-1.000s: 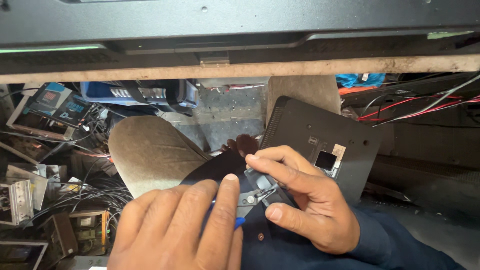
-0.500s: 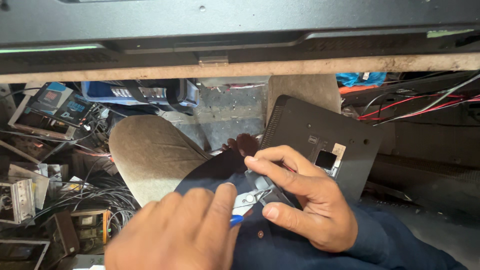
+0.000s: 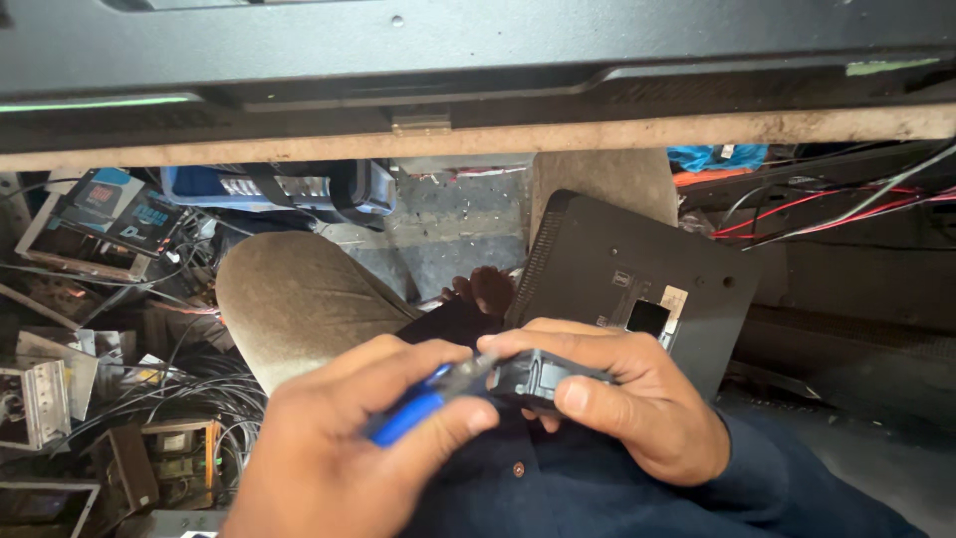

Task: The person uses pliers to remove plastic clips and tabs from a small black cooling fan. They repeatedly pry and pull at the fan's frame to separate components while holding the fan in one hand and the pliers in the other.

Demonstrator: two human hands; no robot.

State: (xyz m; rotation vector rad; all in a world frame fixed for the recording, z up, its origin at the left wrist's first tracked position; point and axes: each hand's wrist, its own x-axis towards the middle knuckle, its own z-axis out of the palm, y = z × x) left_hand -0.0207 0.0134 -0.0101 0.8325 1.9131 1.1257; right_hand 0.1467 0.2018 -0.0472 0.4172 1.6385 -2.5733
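Currently we've got the left hand (image 3: 349, 448) clamped on a blue-handled tool (image 3: 418, 403), tip at the small black part (image 3: 543, 377) pinched in the right hand (image 3: 637, 403) over our lap, part not visibly opened yet, black panel (image 3: 637, 279) leaning behind.

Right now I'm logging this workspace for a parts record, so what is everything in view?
Small black part: one, black, pinched in the right hand.
Blue-handled tool: one, blue grip with metal tip, in the left hand, tip at the part.
Flat black panel: one, black, leaning behind the hands.
Workbench edge: one, worn wood under dark metal, across the top.
Loose wires: many, black, heaped at left.
Red wires: several, at right.
Circuit boards: a few, upper left.
Left hand: one, holding the tool.
Right hand: one, holding the part.
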